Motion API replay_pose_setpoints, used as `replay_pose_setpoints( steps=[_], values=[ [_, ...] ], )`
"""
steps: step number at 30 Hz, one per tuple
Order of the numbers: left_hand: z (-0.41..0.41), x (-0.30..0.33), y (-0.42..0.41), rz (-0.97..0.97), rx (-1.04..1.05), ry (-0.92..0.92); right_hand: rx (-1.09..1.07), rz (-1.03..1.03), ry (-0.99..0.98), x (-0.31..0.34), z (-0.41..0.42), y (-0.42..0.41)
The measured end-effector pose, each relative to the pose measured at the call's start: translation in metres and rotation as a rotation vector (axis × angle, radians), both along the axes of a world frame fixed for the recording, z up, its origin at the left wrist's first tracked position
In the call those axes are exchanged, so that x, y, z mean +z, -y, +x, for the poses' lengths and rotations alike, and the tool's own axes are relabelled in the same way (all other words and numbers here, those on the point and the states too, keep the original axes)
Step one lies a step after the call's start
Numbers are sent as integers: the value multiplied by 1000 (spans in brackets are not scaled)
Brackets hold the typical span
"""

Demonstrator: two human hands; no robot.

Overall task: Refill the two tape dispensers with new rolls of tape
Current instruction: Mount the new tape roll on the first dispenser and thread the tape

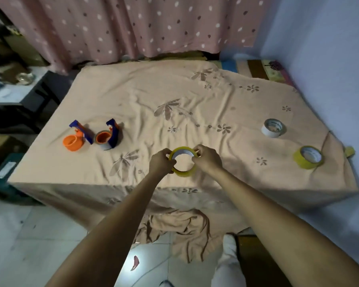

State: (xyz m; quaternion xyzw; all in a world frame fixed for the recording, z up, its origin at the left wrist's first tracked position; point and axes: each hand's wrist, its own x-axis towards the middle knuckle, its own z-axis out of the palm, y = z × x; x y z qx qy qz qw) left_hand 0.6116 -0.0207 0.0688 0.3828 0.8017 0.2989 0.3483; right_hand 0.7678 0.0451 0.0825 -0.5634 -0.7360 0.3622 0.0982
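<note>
You had the yellow roll of tape (183,161) up between both hands over the near edge of the bed (195,96). Your left hand (161,162) curled round its left rim and your right hand (207,159) pinched the right rim near the top, likely hunting for the loose end. I judged this the preparing step, before any loading. Both dispensers lay well off to your left: the left dispenser (79,135) showed a bare orange hub, while the right dispenser (110,136) seemed to hold a nearly spent roll. A white roll (273,128) and a second yellow roll (308,157) waited far right. Next you needed to carry the held roll left and seat it on the bare hub.
</note>
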Motion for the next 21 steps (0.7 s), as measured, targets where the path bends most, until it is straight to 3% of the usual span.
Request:
replay_pose_setpoints(
  steps=[9,21],
  values=[
    [-123,25,63,27,166,-9,102,14,-70,16,-128,44],
    [-255,35,48,-37,295,-86,229,-31,-130,16,-278,7]
  ],
)
